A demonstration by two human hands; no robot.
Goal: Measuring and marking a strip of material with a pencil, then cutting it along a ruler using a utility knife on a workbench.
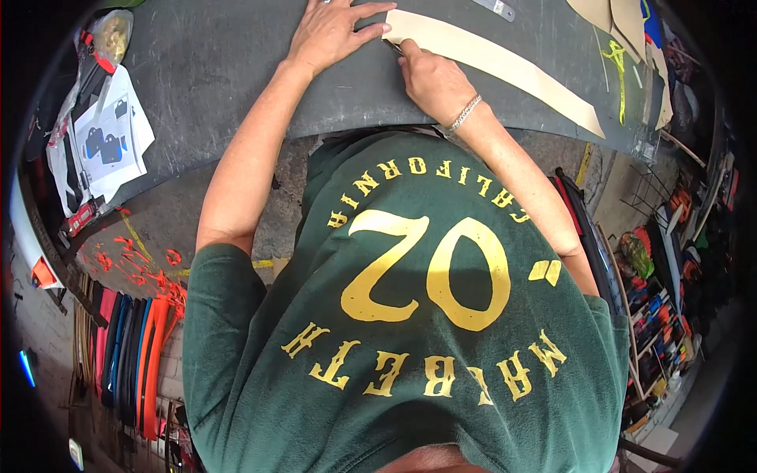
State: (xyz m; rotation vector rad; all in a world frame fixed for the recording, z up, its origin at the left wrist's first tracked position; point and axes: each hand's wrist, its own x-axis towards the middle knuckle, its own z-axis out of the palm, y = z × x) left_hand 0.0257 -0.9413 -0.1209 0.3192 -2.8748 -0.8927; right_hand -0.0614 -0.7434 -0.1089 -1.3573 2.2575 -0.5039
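A long, slightly curved beige strip (497,59), like card or stiff paper, lies on the dark grey tabletop (213,87) and runs off to the right. My left hand (330,35) rests flat with its fingers spread, thumb and fingertips reaching the strip's left end. Close beside it, my right hand (438,79) is closed at the strip's lower left corner, a chain bracelet round its wrist. A small dark tip shows at its fingers; what tool this belongs to I cannot make out.
A clear ruler (498,8) lies at the far edge. Brown pattern pieces (623,24) and a yellow tape measure (617,71) are at the right. On the left are a printed sheet (110,134) and a plastic bag (114,35). Fabric rolls (130,355) stand lower left.
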